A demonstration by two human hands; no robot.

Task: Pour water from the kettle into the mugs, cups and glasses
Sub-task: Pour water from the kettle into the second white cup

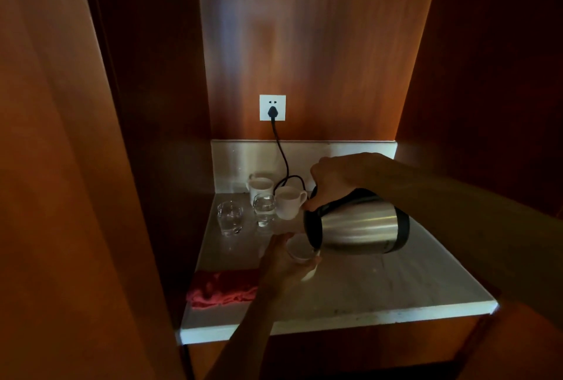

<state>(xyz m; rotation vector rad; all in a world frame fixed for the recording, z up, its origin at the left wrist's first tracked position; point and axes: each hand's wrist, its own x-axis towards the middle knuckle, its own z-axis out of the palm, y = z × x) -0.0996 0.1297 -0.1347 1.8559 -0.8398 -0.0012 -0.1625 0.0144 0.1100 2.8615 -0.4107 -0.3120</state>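
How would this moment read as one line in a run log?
step: pouring | right hand: tilts kettle | left hand: holds white cup | waiting: two mugs, two glasses

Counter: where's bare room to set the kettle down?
Free: the counter's right half, under and behind the kettle, out to the right wall and front edge. Also the front strip between the red cloth and that edge. Crowded: back left, two glasses and two mugs bunched by the cord. Centre: left hand holds a cup.

Right hand (335,178) closed in a high grip, forearm extended; left hand (283,261) cupped below it.
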